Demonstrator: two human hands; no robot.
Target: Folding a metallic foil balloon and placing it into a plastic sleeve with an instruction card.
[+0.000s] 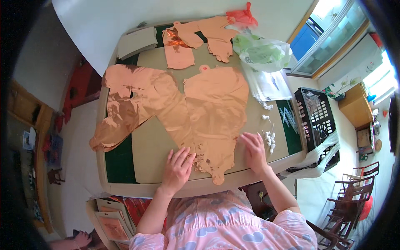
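A flat, uninflated rose-gold foil balloon (218,104) lies in front of me on the table, its narrow, crinkled end toward me. My left hand (178,168) rests by the left edge of that end, fingers stretched out at the foil. On the other side, my right hand (255,152) has its fingertips at the balloon's right edge, fingers loosely bent and apart. Neither hand visibly grips anything. To the left spreads a wrinkled pile of similar foil balloons (141,98), reaching under or against the middle one.
Further foil pieces (216,37), grey cards (136,43), a green-white plastic bag (262,52) and a red bag (243,17) lie at the back. Clear sleeves (273,85), white string bundles (271,139) and thin straws (288,118) sit right. A black crate (314,112) stands beside the table (146,189). Another person's hand (82,238) shows lower left.
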